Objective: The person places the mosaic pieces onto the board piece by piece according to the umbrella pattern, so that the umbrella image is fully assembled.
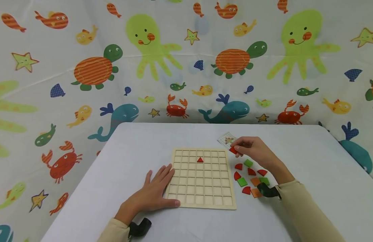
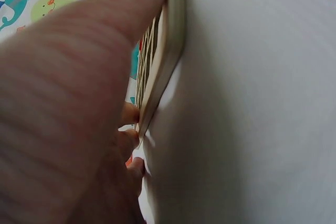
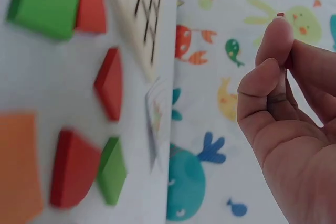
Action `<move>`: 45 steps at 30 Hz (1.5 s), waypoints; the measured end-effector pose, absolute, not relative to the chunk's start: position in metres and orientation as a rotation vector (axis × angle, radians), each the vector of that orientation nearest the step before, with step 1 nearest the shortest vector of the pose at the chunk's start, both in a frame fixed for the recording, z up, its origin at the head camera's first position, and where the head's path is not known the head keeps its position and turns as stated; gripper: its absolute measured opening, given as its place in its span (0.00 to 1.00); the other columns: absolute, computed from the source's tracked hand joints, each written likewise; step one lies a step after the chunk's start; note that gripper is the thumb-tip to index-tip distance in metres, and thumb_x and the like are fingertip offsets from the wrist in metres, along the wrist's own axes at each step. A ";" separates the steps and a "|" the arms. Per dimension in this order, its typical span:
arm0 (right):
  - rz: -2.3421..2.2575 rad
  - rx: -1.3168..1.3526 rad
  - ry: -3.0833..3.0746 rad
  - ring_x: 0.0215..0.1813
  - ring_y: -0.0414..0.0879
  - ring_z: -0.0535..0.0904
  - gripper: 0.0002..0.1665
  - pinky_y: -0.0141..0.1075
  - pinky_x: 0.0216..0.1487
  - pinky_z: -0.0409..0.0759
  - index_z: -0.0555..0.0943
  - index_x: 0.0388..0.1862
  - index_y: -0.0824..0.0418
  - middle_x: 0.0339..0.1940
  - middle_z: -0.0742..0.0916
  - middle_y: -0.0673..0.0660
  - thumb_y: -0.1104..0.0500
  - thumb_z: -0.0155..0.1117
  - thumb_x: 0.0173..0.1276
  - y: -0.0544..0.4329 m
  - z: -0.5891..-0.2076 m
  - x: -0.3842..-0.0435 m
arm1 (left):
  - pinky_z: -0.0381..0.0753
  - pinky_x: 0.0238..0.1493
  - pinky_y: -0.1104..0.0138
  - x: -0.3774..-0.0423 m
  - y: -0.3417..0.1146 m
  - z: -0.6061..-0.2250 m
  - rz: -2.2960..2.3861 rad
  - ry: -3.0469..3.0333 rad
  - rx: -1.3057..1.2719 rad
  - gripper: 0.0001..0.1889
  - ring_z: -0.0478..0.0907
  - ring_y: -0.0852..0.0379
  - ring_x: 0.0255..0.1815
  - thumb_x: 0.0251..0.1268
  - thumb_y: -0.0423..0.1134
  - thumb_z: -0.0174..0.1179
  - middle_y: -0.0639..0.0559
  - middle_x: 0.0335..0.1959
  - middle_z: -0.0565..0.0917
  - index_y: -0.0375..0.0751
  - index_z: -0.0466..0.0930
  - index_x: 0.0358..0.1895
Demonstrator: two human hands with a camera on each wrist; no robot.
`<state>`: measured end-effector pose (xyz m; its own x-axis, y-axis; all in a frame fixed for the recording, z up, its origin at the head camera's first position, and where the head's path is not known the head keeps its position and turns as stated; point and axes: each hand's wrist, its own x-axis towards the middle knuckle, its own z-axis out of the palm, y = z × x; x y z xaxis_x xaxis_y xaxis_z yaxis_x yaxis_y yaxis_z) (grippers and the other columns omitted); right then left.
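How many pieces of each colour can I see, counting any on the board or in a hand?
Red pieces: 7 (5 on the table, 1 on the board, 1 in the right hand)
Green pieces: 3
Orange pieces: 2
Total in sight: 12

This looks like a play corner: cartoon sea-animal cloth (image 1: 183, 75) hangs beyond the fingers (image 1: 165, 172), white bench (image 1: 138, 148) beneath.
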<state>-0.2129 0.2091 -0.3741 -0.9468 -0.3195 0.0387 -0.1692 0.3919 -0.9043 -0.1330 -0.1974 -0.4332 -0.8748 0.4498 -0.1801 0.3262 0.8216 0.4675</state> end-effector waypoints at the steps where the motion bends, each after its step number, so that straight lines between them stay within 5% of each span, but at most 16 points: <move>1: -1.608 -0.451 2.492 0.43 0.55 0.83 0.13 0.37 0.51 0.85 0.85 0.58 0.69 0.41 0.88 0.60 0.63 0.63 0.82 0.205 -0.373 -0.213 | 0.24 0.79 0.34 -0.133 -0.197 -0.433 0.625 2.724 0.599 0.64 0.37 0.43 0.89 0.58 0.76 0.68 0.48 0.90 0.47 0.41 0.50 0.88; 9: -1.639 -0.558 2.440 0.40 0.55 0.85 0.11 0.36 0.50 0.85 0.85 0.54 0.68 0.41 0.89 0.62 0.61 0.66 0.81 0.171 -0.364 -0.218 | 0.25 0.79 0.34 -0.137 -0.197 -0.435 0.615 2.724 0.649 0.64 0.37 0.44 0.89 0.60 0.75 0.68 0.48 0.90 0.46 0.41 0.50 0.88; 20: -1.539 -0.794 2.397 0.35 0.59 0.86 0.05 0.57 0.48 0.87 0.87 0.45 0.64 0.36 0.88 0.57 0.63 0.67 0.80 0.120 -0.373 -0.225 | 0.25 0.79 0.34 -0.137 -0.194 -0.438 0.620 2.709 0.658 0.64 0.37 0.44 0.89 0.59 0.76 0.68 0.49 0.90 0.46 0.42 0.50 0.88; 29: -1.321 -0.912 2.463 0.32 0.54 0.86 0.04 0.39 0.39 0.83 0.87 0.44 0.65 0.32 0.88 0.55 0.68 0.65 0.79 0.089 -0.389 -0.234 | 0.24 0.79 0.34 -0.134 -0.196 -0.438 0.639 2.714 0.643 0.63 0.37 0.44 0.89 0.60 0.74 0.69 0.49 0.90 0.47 0.42 0.50 0.88; 38: -1.095 -1.048 2.544 0.32 0.40 0.82 0.08 0.37 0.41 0.83 0.87 0.41 0.66 0.32 0.87 0.52 0.73 0.62 0.75 0.073 -0.395 -0.235 | 0.25 0.79 0.34 -0.132 -0.198 -0.435 0.645 2.717 0.640 0.63 0.37 0.44 0.89 0.60 0.74 0.69 0.49 0.90 0.47 0.41 0.49 0.88; 45: -1.010 -1.139 2.587 0.35 0.41 0.78 0.08 0.36 0.42 0.81 0.87 0.39 0.65 0.33 0.87 0.52 0.74 0.63 0.73 0.068 -0.395 -0.234 | 0.24 0.79 0.34 -0.132 -0.202 -0.434 0.640 2.725 0.644 0.63 0.37 0.44 0.89 0.60 0.74 0.68 0.49 0.90 0.46 0.42 0.49 0.89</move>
<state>-0.2344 0.0678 -0.3946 -0.7039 -0.6976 0.1337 -0.6038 0.4886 -0.6299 -0.1320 -0.2019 -0.4337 -0.8654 0.4768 -0.1542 0.3584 0.8040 0.4745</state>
